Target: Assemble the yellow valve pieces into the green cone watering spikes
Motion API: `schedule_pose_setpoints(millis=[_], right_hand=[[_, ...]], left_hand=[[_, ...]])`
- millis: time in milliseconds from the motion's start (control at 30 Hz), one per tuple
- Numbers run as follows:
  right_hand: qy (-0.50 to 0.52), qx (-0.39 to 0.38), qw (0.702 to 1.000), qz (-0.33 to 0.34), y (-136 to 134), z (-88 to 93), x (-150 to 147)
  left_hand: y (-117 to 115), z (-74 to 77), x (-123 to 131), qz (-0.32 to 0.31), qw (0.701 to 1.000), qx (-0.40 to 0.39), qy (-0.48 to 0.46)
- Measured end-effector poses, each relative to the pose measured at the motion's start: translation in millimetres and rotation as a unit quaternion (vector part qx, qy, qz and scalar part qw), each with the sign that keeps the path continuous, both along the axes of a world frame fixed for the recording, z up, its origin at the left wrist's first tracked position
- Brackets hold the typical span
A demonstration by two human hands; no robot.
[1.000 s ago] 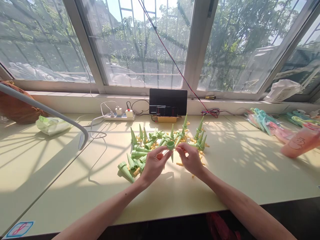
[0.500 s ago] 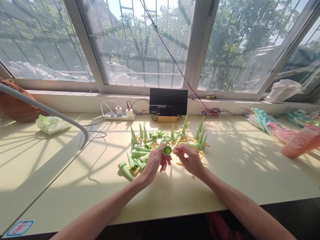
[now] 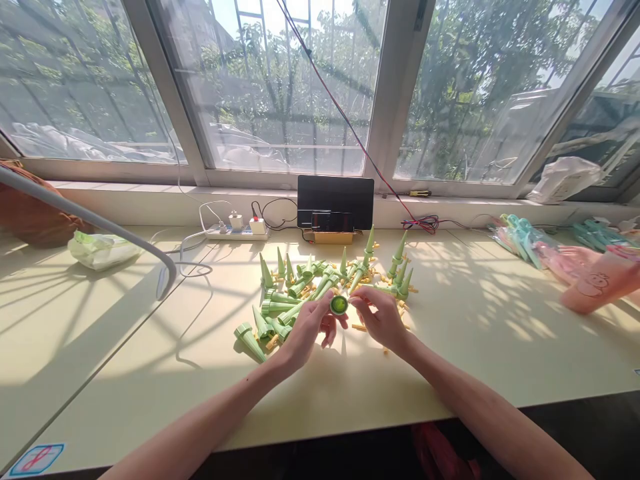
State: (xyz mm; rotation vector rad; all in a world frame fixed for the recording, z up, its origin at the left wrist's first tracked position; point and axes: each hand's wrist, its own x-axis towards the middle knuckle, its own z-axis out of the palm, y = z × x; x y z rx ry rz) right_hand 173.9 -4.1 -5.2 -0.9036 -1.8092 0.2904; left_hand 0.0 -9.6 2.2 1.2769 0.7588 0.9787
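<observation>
My left hand [image 3: 313, 325] is closed around a green plastic cone spike [image 3: 339, 305], its round open end turned up toward me. Close at the right of that rim, my right hand [image 3: 379, 316] pinches with thumb and fingertips; whatever lies between them is too small to make out. Around both hands lie several more green cone spikes [image 3: 250, 341], some on their sides, others standing point up. Small yellow-orange plastic pieces [image 3: 359, 327] are scattered among them, and some stick out from the standing spikes.
A dark tablet [image 3: 335, 193] stands behind the pile with a phone [image 3: 333, 221] before it. Left of it sits a power strip [image 3: 235, 233] with white cables. A grey curved bar [image 3: 100, 217] crosses the left. Bagged teal items [image 3: 520, 237] and a pink cup [image 3: 600, 283] are at right.
The cone's open end and my left hand have shifted slightly right and down, bringing the rim closer to my right fingertips. The scattered pieces look the same.
</observation>
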Motion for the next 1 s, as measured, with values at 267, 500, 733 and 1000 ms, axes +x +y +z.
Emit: schedule_pose_setpoints(millis=[267, 500, 733, 1000], right_hand=[[0.013, -0.016, 1.0, 0.012, 1.2, 1.6, 0.8], [0.006, -0.018, 1.0, 0.0, 2.5, 2.5, 1.1], [0.003, -0.006, 1.0, 0.001, 3.2, 3.5, 1.9], [0.001, -0.003, 1.0, -0.002, 3.2, 3.2, 1.8]], left_hand=[[-4.8, 5.8, -2.8, 0.03, 0.991, 0.098, 0.091], [-6.9, 3.6, -2.9, 0.058, 0.977, 0.165, 0.122], [-4.3, -6.7, -2.9, 0.08, 0.96, 0.232, 0.136], [-3.4, -8.9, -1.8, 0.105, 0.942, 0.28, 0.152]])
